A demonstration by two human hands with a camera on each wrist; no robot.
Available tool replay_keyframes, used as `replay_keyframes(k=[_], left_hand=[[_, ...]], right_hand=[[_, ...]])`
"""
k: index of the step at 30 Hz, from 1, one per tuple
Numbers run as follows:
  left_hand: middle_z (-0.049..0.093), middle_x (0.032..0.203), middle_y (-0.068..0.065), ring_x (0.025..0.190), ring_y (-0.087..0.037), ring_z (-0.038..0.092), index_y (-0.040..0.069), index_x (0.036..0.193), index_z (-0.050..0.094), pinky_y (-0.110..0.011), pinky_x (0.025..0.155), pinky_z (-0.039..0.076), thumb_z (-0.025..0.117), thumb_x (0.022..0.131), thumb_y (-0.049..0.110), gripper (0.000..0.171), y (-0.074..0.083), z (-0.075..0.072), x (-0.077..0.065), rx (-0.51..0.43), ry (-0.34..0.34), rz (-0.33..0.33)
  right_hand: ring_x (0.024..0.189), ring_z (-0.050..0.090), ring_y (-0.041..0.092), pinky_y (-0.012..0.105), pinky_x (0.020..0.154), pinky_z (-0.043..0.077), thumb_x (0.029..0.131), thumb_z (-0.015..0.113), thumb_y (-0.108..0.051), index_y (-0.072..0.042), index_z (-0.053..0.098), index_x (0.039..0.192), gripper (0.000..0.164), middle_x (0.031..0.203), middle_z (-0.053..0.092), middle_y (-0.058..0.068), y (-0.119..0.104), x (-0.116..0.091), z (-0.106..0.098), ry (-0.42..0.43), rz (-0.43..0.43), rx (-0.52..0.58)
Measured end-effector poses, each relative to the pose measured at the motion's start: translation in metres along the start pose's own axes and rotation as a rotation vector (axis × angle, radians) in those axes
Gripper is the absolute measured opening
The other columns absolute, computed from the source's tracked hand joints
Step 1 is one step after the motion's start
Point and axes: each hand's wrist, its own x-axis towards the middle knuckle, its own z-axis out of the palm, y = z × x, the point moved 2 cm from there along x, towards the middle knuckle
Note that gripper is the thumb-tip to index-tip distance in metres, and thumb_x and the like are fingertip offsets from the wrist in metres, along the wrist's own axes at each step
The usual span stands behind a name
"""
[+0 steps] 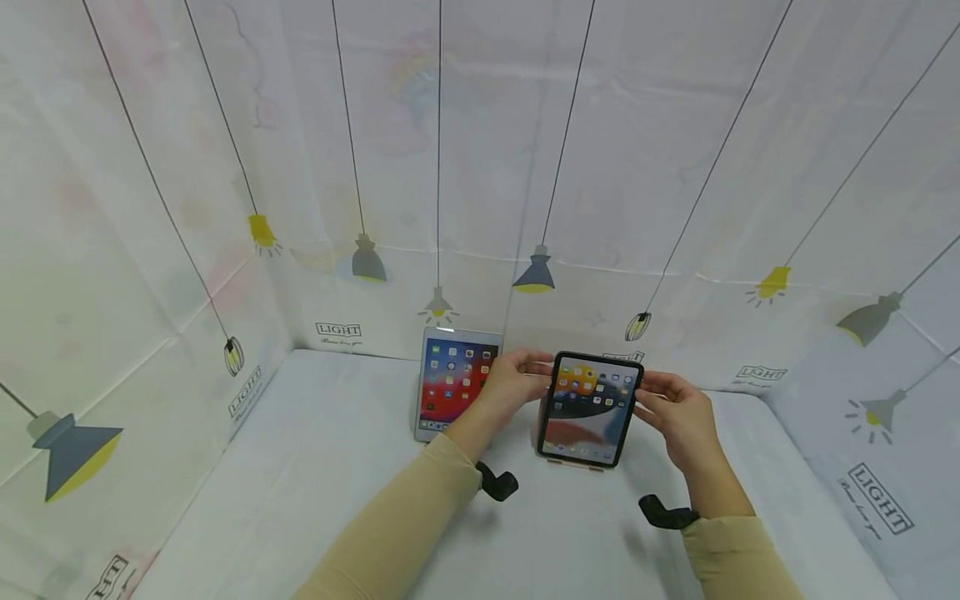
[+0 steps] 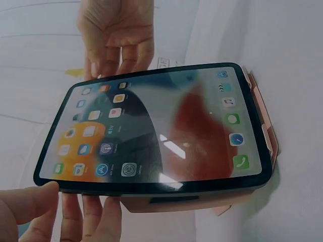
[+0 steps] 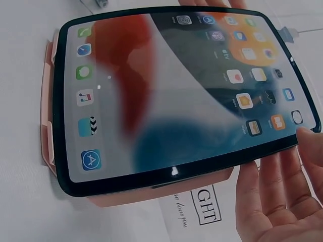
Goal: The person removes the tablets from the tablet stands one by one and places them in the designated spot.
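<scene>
A black-bordered tablet [image 1: 590, 412] with its screen lit leans back on a rose-gold tablet stand [image 2: 265, 113]. My left hand [image 1: 512, 383] pinches its upper left edge, thumb at the front rim and fingers behind. On the opposite edge, near the upper corner, my right hand [image 1: 678, 418] grips it the same way, as the right wrist view shows with the thumb [image 3: 310, 146] at the rim. Most of the stand is hidden behind the tablet; its lower lip shows under the bottom edge.
Left of the stand, a white-bordered tablet [image 1: 442, 392] with a lit screen stands tilted against the back, partly covered by my left hand. Everything rests on a white table surface [image 1: 315, 467]. A pale curtain [image 1: 480, 167] printed with hanging lamps encloses the back and sides.
</scene>
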Motion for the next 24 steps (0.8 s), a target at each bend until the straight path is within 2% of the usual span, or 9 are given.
replay_keyframes(k=[8, 18, 24], left_hand=[[0.076, 0.113, -0.005, 0.104, -0.019, 0.075, 0.018, 0.118, 0.080, -0.050, 0.103, 0.063, 0.075, 0.100, 0.006, 0.022, 0.0006, 0.0058, -0.0030, -0.030, 0.023, -0.006], [0.077, 0.110, -0.005, 0.101, -0.019, 0.075, 0.014, 0.112, 0.081, -0.048, 0.099, 0.065, 0.079, 0.097, 0.008, 0.016, 0.0016, 0.0100, -0.0059, -0.029, 0.068, 0.017], [0.078, 0.105, -0.003, 0.097, -0.018, 0.076, 0.015, 0.107, 0.083, -0.050, 0.098, 0.066, 0.081, 0.095, 0.007, 0.014, 0.0030, 0.0099, -0.0072, -0.038, 0.080, 0.002]], right_hand=[[0.099, 0.073, 0.002, 0.021, 0.084, 0.066, 0.101, 0.074, -0.009, 0.001, 0.061, 0.138, 0.040, 0.110, 0.070, -0.012, -0.0008, 0.0019, 0.0028, 0.043, 0.042, -0.034], [0.093, 0.074, 0.004, 0.023, 0.081, 0.067, 0.099, 0.077, -0.006, -0.006, 0.071, 0.118, 0.019, 0.102, 0.072, -0.012, -0.0021, 0.0011, 0.0038, 0.051, 0.043, -0.001], [0.091, 0.074, 0.005, 0.023, 0.080, 0.067, 0.099, 0.076, -0.004, -0.010, 0.073, 0.111, 0.014, 0.100, 0.072, -0.012, -0.0038, -0.0014, 0.0033, 0.051, 0.039, 0.003]])
